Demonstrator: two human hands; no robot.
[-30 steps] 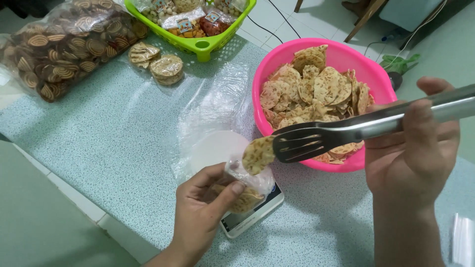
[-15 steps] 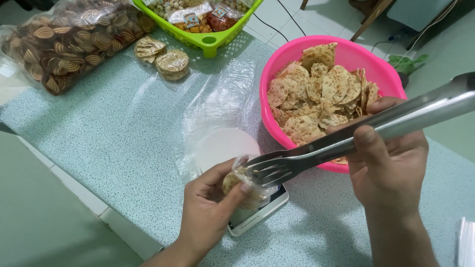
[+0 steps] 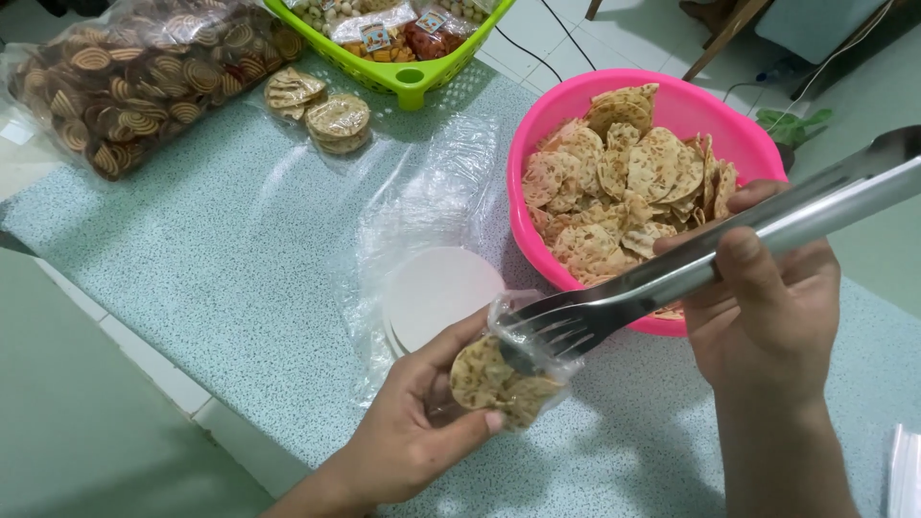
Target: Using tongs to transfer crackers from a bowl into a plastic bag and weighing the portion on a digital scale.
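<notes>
Two bare hands work over a speckled pale-green tabletop (image 3: pixel 192 269) in the single head view. Left hand (image 3: pixel 413 432), palm up near the lower centre, has fingers and thumb closed around a small clear plastic bag (image 3: pixel 518 360) that contains round, flat, speckled brown crackers (image 3: pixel 484 379); the bag's mouth faces up and to the right. Right hand (image 3: pixel 767 317), at the right, is wrapped firmly about a pair of long stainless-steel serving tongs (image 3: pixel 672 273), thumb on top and fingers beneath. The slotted tips of the tongs are inside the bag's mouth, touching the crackers; the two tong arms lie close together, and whether a cracker is pinched between them cannot be told.

Just behind the tongs stands a round bright-pink plastic bowl (image 3: pixel 537 144) heaped with the same kind of crackers. Between bowl and left hand lie a crumpled sheet of clear plastic film (image 3: pixel 432 192) and a stack of white round paper discs (image 3: pixel 436 288). Farther back, at the upper left, rests a large clear bag of brown spiral-patterned biscuits (image 3: pixel 134 77); beside it lie two small filled packets of crackers (image 3: pixel 336 120). A lime-green plastic basket (image 3: pixel 408 82) holding packaged snacks sits at the top edge, well apart from both hands.
</notes>
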